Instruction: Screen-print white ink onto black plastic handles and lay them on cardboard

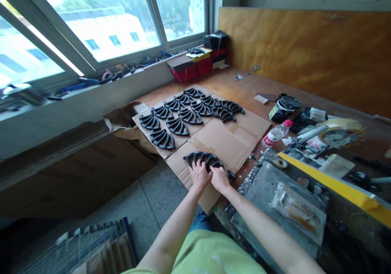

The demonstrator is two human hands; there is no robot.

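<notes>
A glossy black fan-shaped part with curved ribs lies on the near half of a flattened cardboard sheet. The fingers of my left hand press over its ribs and grip its near side. Close beside it, my right hand is closed, index finger and thumb against the part's lower right. Whatever those fingers hold, if anything, is hidden. A short black cylindrical piece rests just right of my right hand. Several similar black fan parts lie in rows on the far half of the cardboard.
Right of the cardboard stand a red-capped plastic bottle, a stained paint can and a tape roll. A yellow-edged bar and a grey plate with a plastic bag are nearer. Red boxes sit by the window.
</notes>
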